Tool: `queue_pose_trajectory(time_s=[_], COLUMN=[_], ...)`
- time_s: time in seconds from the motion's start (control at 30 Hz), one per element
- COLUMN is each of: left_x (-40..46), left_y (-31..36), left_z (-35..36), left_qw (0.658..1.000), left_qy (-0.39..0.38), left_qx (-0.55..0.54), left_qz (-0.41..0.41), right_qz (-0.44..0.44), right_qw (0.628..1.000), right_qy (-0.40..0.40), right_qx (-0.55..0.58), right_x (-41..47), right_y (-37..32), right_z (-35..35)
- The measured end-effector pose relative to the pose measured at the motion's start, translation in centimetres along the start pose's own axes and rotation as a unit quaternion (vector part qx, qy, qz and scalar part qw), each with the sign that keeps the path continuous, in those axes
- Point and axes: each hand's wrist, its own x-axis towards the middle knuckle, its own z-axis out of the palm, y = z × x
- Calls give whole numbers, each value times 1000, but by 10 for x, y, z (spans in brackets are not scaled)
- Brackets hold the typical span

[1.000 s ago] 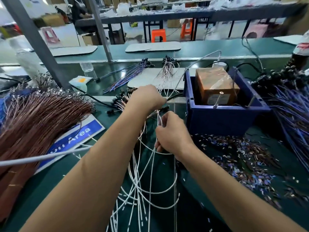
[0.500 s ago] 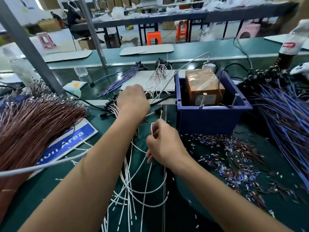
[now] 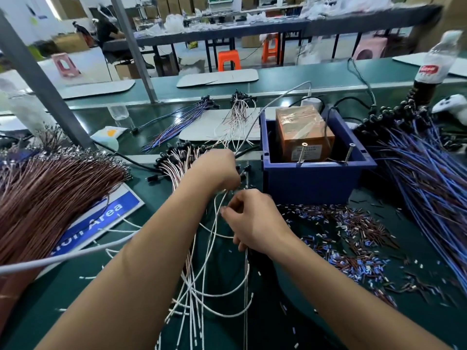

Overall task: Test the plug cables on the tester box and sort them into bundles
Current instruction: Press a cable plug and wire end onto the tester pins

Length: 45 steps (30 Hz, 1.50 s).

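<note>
While brown wires [image 3: 50, 195] fan across the left of the frame, the left hand [image 3: 217, 170] at centre curls over white cables [image 3: 209, 248]; its fingertips are hidden. Just below-right, the right hand [image 3: 252, 223] pinches those cables, and the blue box [image 3: 313, 183] sits right of centre.

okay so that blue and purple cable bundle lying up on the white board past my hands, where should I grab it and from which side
Judging by its shape, grip the blue and purple cable bundle near its black plug end, at the upper right, where the wires run tight together. Toward the lower left they fan out loose on the white board. Come from above, fingers across the wires. Both hands, left and right, are now busy holding white cables.
</note>
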Motion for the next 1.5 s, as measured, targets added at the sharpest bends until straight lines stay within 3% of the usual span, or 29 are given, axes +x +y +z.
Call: queue_pose_trajectory(time_s=[0.13, 0.3, 0.43, 0.5, 0.53, 0.6, 0.63, 0.73, 0.8, 0.87, 1.0, 1.1, 1.17, 1.23, 1.3, 1.4, 1.5], left_x=[0, -6, -12, -14, -15, -16, -17, -22, -26, -36, -58, -67, -70, -73, -73, -72, -72], left_y=[-6, -4, -1, 2, 5, 12, 13, 16, 23, 35, 58, 78, 94, 108, 116, 124, 130], left_z=[-15, -27, -34, -39, -43, -48, -49, -55, -62, -76, -109, -124, -124, -114, -103, -87, -67], left_qw=[998, 982, 966, 962, 951, 898, 877, 857, 826, 795, 723, 700, 680, 644, 584, 510, 496], left_qy=[45, 175, 244, 239, 216, 154, 148, 220, 294, 360, 332, 346, 370, 365, 362, 365, 367], left_qx=[-11, -2, -9, -108, -206, -404, -451, -464, -481, -483, -586, -598, -605, -648, -707, -770, -782], left_qz=[-30, -68, -84, -82, -80, -81, -80, -45, 6, 71, 154, 181, 187, 179, 165, 117, 91], right_qz=[-5, -13, -48, -71, -81, -93, -93, -57, -25, -18, -158, -265, -274, -250, -215, -192, -164], right_qw=[1000, 1000, 998, 994, 992, 990, 991, 977, 934, 911, 965, 933, 919, 900, 855, 871, 893], right_qy=[-11, -7, 48, 86, 97, 101, 93, -10, -112, -127, 61, 235, 260, 177, 78, 28, -39], right_qx=[4, 22, -15, -15, -8, 13, 37, 207, 337, 393, 199, 65, 116, 309, 465, 451, 418], right_x=[1, 0, 0, -1, -2, -3, -4, -9, -14, -16, -21, -30, -32, -32, -32, -41, -48], right_y=[-1, -2, -5, -7, -9, -12, -14, -18, -22, -25, -27, -29, -33, -33, -27, -2, 23], right_z=[0, 2, 1, -1, -2, -3, -3, -4, -6, -9, -12, -16, -25, -42, -61, -87, -119])
